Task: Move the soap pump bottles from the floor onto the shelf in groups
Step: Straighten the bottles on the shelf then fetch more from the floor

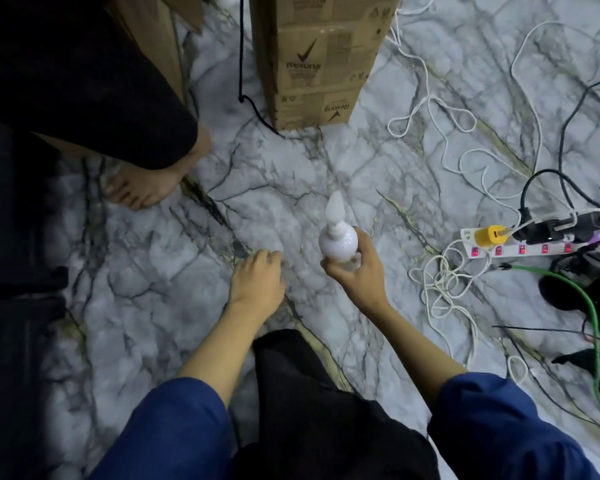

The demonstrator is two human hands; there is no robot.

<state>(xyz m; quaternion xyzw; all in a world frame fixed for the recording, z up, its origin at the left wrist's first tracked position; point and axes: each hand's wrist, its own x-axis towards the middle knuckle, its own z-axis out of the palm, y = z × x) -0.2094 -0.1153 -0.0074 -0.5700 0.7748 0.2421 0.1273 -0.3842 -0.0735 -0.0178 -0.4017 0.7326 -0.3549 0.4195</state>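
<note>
One wide-angle head camera looks steeply down, close above both forearms, at the marble floor ahead.

The floor looks like polished marble, white with grey and gold veins and a soft sheen. The soap pump bottle is smooth, glossy white plastic with a clear base. At the far side, the box is matt brown corrugated cardboard with printed markings. On the right, the power strip is white plastic with red lit switches; the white cables look rubbery and smooth. The near sleeves are matt blue cloth, and the garment between them is matt black fabric.
</note>
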